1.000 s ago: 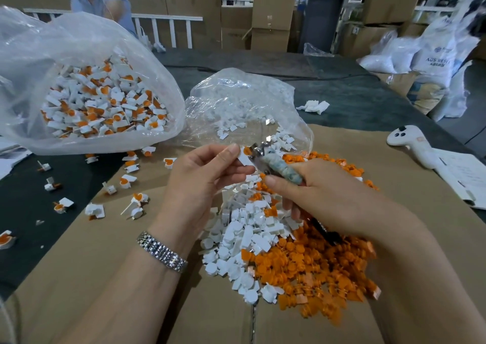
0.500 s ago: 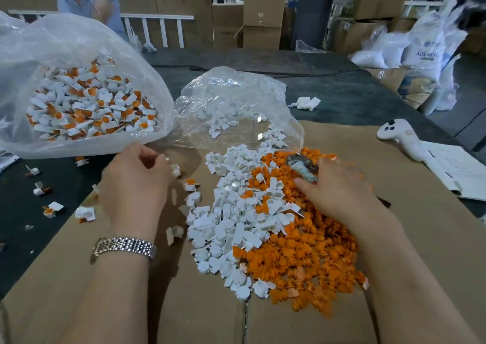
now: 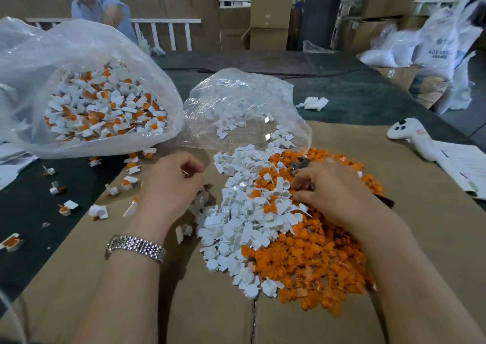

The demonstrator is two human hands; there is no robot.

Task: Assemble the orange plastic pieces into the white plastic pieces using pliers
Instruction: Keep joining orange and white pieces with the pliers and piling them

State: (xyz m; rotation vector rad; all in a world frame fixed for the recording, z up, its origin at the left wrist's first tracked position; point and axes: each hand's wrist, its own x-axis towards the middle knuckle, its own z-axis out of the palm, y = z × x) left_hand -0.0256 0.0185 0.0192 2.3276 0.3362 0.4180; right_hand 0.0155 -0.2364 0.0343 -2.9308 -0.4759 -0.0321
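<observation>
A heap of white plastic pieces point(image 3: 236, 228) and a heap of orange plastic pieces point(image 3: 315, 262) lie side by side on a cardboard sheet point(image 3: 205, 307). My right hand point(image 3: 334, 193) rests on the orange heap and grips the pliers point(image 3: 299, 163). Their metal jaws poke out beyond my fingers and a dark handle tip shows to the right. My left hand point(image 3: 168, 186), with a metal watch at the wrist, sits at the left edge of the white heap. Its fingers are curled down among the pieces and the fingertips are hidden.
A big clear bag of assembled white-and-orange pieces point(image 3: 105, 107) lies at the left, with loose assembled pieces point(image 3: 97, 211) scattered below it. A crumpled clear bag point(image 3: 244, 107) lies behind the heaps. At the right are a white controller point(image 3: 410, 138) and papers point(image 3: 468, 167). A person point(image 3: 100, 4) stands at the back.
My left hand has swung from the scattered assembled pieces back to the white heap's left edge. My right hand, still holding the pliers, has settled lower on the orange heap.
</observation>
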